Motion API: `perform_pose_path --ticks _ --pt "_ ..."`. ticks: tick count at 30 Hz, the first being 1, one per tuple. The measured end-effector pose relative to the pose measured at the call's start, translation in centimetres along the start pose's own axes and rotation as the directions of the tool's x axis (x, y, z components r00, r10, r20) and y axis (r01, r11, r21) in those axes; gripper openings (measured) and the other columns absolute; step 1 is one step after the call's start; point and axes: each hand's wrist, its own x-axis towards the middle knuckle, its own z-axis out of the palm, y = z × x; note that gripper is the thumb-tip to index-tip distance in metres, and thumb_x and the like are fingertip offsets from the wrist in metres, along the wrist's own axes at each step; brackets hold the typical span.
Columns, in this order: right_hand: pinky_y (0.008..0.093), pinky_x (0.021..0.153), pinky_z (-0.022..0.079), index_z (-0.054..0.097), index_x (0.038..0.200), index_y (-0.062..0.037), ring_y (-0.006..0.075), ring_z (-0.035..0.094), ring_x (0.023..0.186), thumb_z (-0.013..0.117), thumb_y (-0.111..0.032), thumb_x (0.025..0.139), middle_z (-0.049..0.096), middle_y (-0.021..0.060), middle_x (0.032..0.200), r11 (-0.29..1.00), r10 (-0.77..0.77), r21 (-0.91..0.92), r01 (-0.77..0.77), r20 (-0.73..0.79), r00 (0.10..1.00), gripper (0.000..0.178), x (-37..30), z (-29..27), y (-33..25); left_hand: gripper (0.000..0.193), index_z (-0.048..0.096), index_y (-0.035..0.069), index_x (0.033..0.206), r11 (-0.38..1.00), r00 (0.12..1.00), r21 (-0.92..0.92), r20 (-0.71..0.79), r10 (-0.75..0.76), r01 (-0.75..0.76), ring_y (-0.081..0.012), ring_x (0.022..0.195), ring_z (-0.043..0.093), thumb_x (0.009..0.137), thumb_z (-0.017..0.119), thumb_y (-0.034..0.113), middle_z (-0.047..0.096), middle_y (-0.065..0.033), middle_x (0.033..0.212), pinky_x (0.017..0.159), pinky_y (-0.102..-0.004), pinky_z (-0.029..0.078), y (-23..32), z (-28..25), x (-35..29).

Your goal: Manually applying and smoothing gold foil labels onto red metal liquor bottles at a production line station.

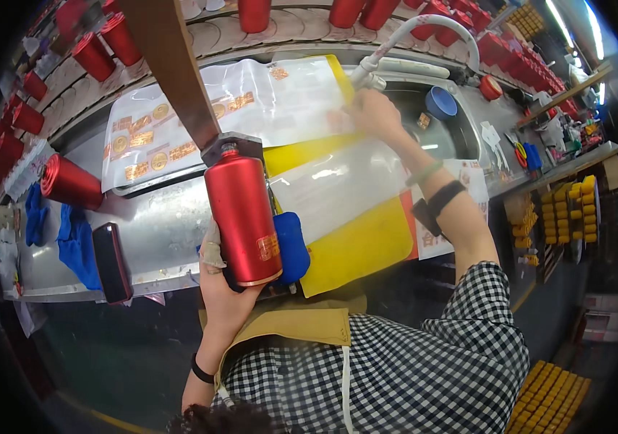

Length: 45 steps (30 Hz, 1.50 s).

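Observation:
My left hand point(223, 302) cups the lower end of a red metallic bottle point(240, 217), a wrap on one finger. A small gold print shows near the bottle's base, and its neck end meets a dark fitting point(231, 145) below a brown post. Beside the bottle sits a blue pad point(293, 246). Out over the wet worktop, my right hand point(375, 114) is closed and a little blurred, near the tap's base and the edge of a decal sheet point(251, 87). Whatever its fingers hold is hidden.
A white curved tap point(424, 25) rises over a sink point(461, 134) with a blue bowl point(441, 103). Yellow sheeting point(359, 249) covers the front. At left lie a red bottle point(70, 182), a phone point(111, 262) and a blue cloth point(76, 246). Red bottles point(254, 13) line the conveyor behind.

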Motion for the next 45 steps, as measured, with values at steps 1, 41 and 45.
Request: perform_pose_path --ticks 1,41,45 --pt "0.0474 0.097 0.052 0.066 0.123 -0.0030 0.0340 0.064 0.121 0.078 -0.051 0.084 0.067 0.0169 0.126 0.997 0.072 -0.001 -0.072 -0.080 0.994 0.063 0.4 0.5 0.1 0.106 0.035 0.000 0.157 1.000 1.000 0.012 0.014 0.003 -0.003 -0.0332 0.135 0.052 0.073 0.095 0.020 0.049 -0.0195 0.150 0.113 -0.0422 0.042 -0.3 0.0 -0.1" --pt "0.0324 0.063 0.047 0.070 0.092 -0.0003 0.0200 0.059 0.066 0.077 -0.009 0.089 0.066 0.0109 0.081 0.829 -0.393 0.241 0.506 -0.393 0.831 0.012 -14.3 -3.1 -10.3 0.110 0.042 -0.002 0.154 0.997 0.993 0.043 -0.098 0.068 -0.064 -0.0242 0.121 0.063 0.065 0.100 0.024 0.062 -0.0153 0.137 0.106 -0.0358 0.048 0.1 -0.3 0.2" --pt "0.0297 0.055 0.042 0.069 0.091 -0.0001 0.0138 0.054 0.057 0.077 -0.006 0.088 0.061 0.0077 0.078 0.747 -0.430 0.356 0.562 -0.385 0.816 0.010 -16.3 -2.9 -13.2 0.108 0.042 -0.002 0.154 0.968 0.978 0.197 -0.109 0.177 -0.153 -0.0257 0.124 0.061 0.066 0.100 0.024 0.058 -0.0170 0.142 0.105 -0.0368 0.048 0.4 -0.7 -0.1"
